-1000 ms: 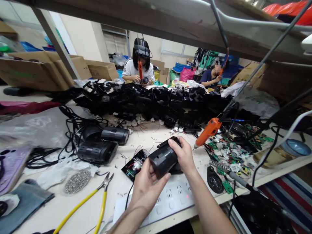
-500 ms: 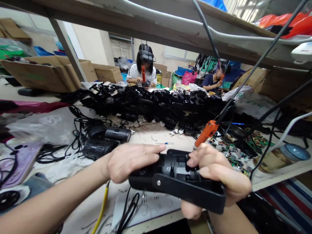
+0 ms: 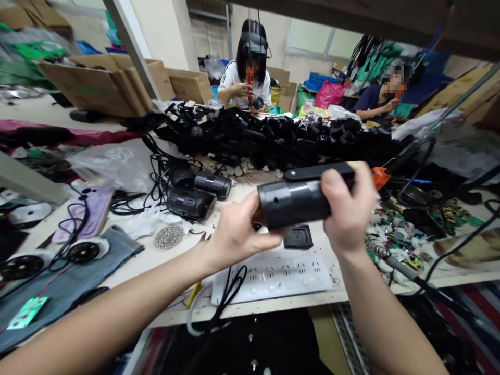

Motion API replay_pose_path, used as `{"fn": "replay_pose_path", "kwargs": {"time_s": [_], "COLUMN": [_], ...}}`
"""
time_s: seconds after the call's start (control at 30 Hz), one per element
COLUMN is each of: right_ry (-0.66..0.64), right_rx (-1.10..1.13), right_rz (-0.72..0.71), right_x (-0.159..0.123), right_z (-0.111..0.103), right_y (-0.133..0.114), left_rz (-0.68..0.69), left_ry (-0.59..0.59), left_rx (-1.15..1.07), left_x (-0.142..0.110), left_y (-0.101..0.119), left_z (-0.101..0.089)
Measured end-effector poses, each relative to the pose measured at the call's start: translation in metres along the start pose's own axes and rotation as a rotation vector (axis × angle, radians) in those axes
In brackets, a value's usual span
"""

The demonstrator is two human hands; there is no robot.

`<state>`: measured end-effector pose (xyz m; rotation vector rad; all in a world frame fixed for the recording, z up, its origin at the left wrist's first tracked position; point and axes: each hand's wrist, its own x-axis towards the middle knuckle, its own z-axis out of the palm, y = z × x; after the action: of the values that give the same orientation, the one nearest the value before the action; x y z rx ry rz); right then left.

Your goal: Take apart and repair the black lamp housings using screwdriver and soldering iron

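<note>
A black cylindrical housing (image 3: 295,204) with a flat hinged bracket (image 3: 308,172) along its top is held up above the bench in both my hands. My left hand (image 3: 236,232) grips its left end, thumb underneath and fingers partly hidden behind it. Around the right end and the bracket, my right hand (image 3: 349,208) is closed. Below the housing lies a small black square part (image 3: 298,237). Two similar black housings (image 3: 191,202) rest to the left with their cables. An orange electric screwdriver (image 3: 379,178) is partly hidden behind my right hand.
A white power strip (image 3: 273,294) lies along the front edge. Black parts (image 3: 250,138) are heaped across the back. Circuit boards (image 3: 390,234) and a soldering iron (image 3: 406,271) are right; screws (image 3: 169,236) and a purple phone (image 3: 88,211) left. Two people work opposite.
The housing was turned to show its open inside and bracket half a second ago; now its smooth outer side faces me, bracket uppermost. My left hand has shifted from its top to its end.
</note>
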<state>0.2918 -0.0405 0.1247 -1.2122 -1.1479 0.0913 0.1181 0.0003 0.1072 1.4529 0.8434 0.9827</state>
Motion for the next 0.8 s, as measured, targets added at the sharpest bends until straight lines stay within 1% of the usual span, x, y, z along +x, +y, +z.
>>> {"fn": "replay_pose_path", "kwargs": {"time_s": [0.03,0.07,0.1,0.13,0.2,0.3,0.33,0.4,0.5,0.57,0.63,0.7,0.77,0.8], "right_ry": [-0.057,-0.130,-0.209,-0.262,-0.335,-0.401,-0.414,-0.417,-0.386,-0.416,-0.556,-0.760,-0.862,-0.883], "right_rx": [-0.033,-0.077,-0.113,-0.125,-0.144,-0.188,-0.209,-0.256,-0.324,-0.343,-0.325,-0.323,-0.377,-0.410], "right_rz": [0.106,0.247,0.396,0.452,0.498,0.498,0.491,0.462,0.374,0.305,0.261,0.206,0.180,0.176], "right_x": [0.002,0.002,0.001,-0.001,-0.007,-0.013,-0.014,-0.015,-0.025,-0.041,-0.062,-0.083,-0.100,-0.105], "right_z": [0.009,0.017,0.023,0.029,0.036,0.039,0.037,0.029,0.004,-0.018,-0.039,-0.056,-0.065,-0.067], "right_y": [0.012,0.026,0.041,0.055,0.080,0.101,0.104,0.105,0.096,0.085,0.074,0.067,0.064,0.064], "left_rz": [0.012,0.008,-0.008,-0.034,-0.081,-0.141,-0.162,-0.210,-0.282,-0.308,-0.312,-0.310,-0.313,-0.318], "left_ry": [-0.032,-0.049,-0.042,-0.002,0.034,-0.014,-0.028,-0.016,0.045,0.078,0.075,0.053,0.042,0.045], "left_rx": [0.003,-0.006,-0.004,0.017,0.082,0.133,0.126,0.091,0.036,0.014,0.007,0.028,0.070,0.084], "left_x": [0.001,0.001,0.002,0.002,0.005,0.007,0.007,0.006,0.001,-0.003,-0.008,-0.013,-0.017,-0.018], "left_y": [-0.009,-0.019,-0.029,-0.038,-0.053,-0.064,-0.064,-0.064,-0.067,-0.072,-0.079,-0.083,-0.085,-0.084], "left_z": [0.003,0.005,0.007,0.009,0.011,0.013,0.015,0.017,0.020,0.019,0.018,0.017,0.017,0.017]}}
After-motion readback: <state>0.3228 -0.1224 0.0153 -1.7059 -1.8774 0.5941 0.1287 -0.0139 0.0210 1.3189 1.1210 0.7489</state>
